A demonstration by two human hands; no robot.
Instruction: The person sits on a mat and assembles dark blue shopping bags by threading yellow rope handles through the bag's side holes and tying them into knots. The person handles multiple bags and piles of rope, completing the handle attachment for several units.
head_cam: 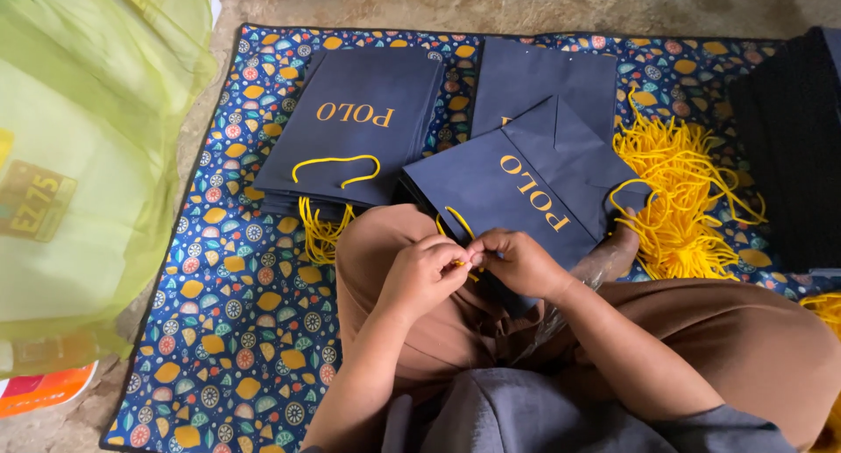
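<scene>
Yellow cord (457,220) pinched between both hands' fingers (455,256)

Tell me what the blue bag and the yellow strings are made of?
The navy gift bag under the left hand and right hand looks like matte paper: it holds sharp, flat creases. The yellow cord handles piled beside it look like soft twisted cord, perhaps nylon or cotton; they lie limp and tangled.

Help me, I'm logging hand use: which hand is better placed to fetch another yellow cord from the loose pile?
Probably the right hand. The cord pile lies on the mat on the right side, beyond the navy bag. The left hand would have to cross over. Both now pinch one yellow cord.
</scene>
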